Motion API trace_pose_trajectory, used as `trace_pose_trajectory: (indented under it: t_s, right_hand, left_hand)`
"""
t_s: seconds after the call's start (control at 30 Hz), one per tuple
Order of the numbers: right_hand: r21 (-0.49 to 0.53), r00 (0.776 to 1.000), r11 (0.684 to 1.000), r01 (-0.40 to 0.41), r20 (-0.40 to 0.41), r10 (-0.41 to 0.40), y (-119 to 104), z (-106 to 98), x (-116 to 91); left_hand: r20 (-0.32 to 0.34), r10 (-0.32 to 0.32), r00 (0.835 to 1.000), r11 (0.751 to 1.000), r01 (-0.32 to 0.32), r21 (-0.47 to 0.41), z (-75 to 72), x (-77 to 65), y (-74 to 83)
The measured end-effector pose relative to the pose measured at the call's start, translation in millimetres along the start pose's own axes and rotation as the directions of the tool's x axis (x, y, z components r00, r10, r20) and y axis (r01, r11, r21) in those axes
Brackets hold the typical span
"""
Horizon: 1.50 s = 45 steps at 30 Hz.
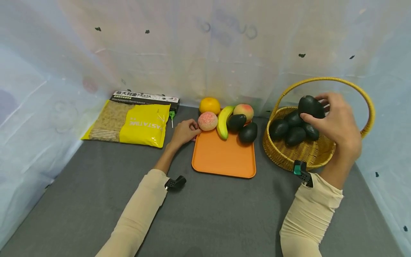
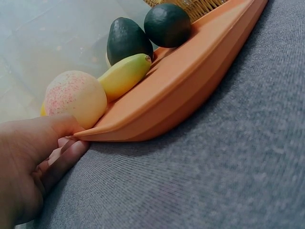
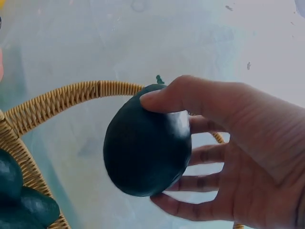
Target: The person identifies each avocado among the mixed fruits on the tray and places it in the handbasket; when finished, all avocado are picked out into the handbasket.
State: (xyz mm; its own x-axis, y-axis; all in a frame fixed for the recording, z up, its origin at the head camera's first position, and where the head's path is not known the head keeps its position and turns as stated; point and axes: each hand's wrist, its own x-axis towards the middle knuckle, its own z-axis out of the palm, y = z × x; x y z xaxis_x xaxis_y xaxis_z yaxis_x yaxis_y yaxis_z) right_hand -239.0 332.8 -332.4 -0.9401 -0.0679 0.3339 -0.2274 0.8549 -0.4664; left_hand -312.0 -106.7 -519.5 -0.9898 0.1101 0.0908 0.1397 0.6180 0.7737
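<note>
Head view from above, facing forward and down, wrist views close in (both catching the basket (image 1: 307, 152))

On the long black-and-white cardboard box (image 1: 146, 99), a pale strip reads "意大利面" and "PASTA", with a smaller line below seeming to say "Blackpepperflavorsauce". The flat yellow plastic bag with a clear window (image 1: 126, 123) bears upside-down white capitals, legible as "ASTATIME"; its finer print is too small.

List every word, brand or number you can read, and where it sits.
"意大利面 PASTA": black, long cardboard box.
"Blackpepperflavorsauce": same box, small print.
"ASTATIME", first letter unclear: yellow plastic pasta bag with a clear window.
Other print on both: too small to read.
</note>
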Motion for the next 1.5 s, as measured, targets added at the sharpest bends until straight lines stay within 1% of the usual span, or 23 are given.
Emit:
trace_pose_trajectory:
  t_s: [0.1, 0.2, 0.3, 0.4, 0.5, 0.6, 0.73, 0.83, 0.97, 1.1, 1.23, 1.33, 1.43, 1.5]
  right_hand:
    - [-0.035, 0.995, 0.997, -0.065, 0.073, 0.068, 5, -1, 1]
    - [-0.098, 0.981, 0.988, -0.117, 0.141, 0.131, 13, -2, 3]
    - [-0.170, 0.963, 0.972, -0.163, 0.189, 0.195, 24, -4, 4]
    - [-0.229, 0.937, 0.950, -0.211, 0.228, 0.263, 34, -5, 3]
    - [-0.259, 0.911, 0.929, -0.263, 0.251, 0.328, 43, -6, 1]
    - [-0.276, 0.891, 0.911, -0.307, 0.253, 0.377, 50, -5, 0]
    - [-0.282, 0.876, 0.905, -0.319, 0.276, 0.395, 58, -4, 0]
    - [-0.281, 0.861, 0.907, -0.313, 0.319, 0.396, 64, -3, 2]
    - [-0.272, 0.833, 0.914, -0.300, 0.392, 0.390, 73, 1, 4]
    - [-0.242, 0.793, 0.920, -0.307, 0.469, 0.388, 79, 6, 3]
    - [-0.199, 0.747, 0.905, -0.375, 0.514, 0.422, 78, 8, 3]
    - [-0.161, 0.703, 0.877, -0.453, 0.541, 0.462, 76, 9, 3]
    - [-0.142, 0.661, 0.846, -0.514, 0.563, 0.496, 73, 10, 4]
    - [-0.141, 0.644, 0.830, -0.540, 0.565, 0.515, 71, 10, 5]
  left_hand:
    - [0.002, -0.001, 1.000, 1.000, 0.001, -0.001, 0.4, -0.3, -0.2]
    - [-0.003, 0.001, 1.000, 1.000, -0.001, -0.011, 1.9, 0.2, 0.1]
    - [-0.006, 0.004, 1.000, 1.000, -0.004, -0.016, 3.8, 1.4, 0.8]
    - [-0.003, 0.004, 1.000, 1.000, -0.004, -0.013, 5.2, 2.2, 1.0]
    - [-0.008, 0.010, 1.000, 1.000, -0.010, -0.012, 5.4, 2.7, 1.9]
    - [-0.017, 0.018, 1.000, 1.000, -0.019, -0.010, 5.1, 3.3, 2.7]
    - [-0.013, 0.016, 1.000, 1.000, -0.016, -0.015, 4.7, 2.9, 2.7]
    - [-0.012, 0.013, 1.000, 1.000, -0.013, -0.019, 4.3, 2.4, 3.0]
    - [-0.012, 0.019, 1.000, 1.000, -0.019, -0.011, 5.0, 4.2, 2.9]
    - [0.004, 0.013, 1.000, 1.000, -0.013, -0.009, 6.2, 5.1, 1.4]
    - [0.004, 0.012, 1.000, 1.000, -0.012, -0.010, 6.1, 4.9, 0.8]
    - [-0.001, 0.017, 1.000, 1.000, -0.017, -0.006, 5.7, 4.1, 1.2]
    - [0.000, 0.018, 1.000, 1.000, -0.018, -0.008, 5.7, 3.2, 1.7]
    - [0.002, 0.016, 1.000, 1.000, -0.016, -0.010, 6.0, 2.5, 1.5]
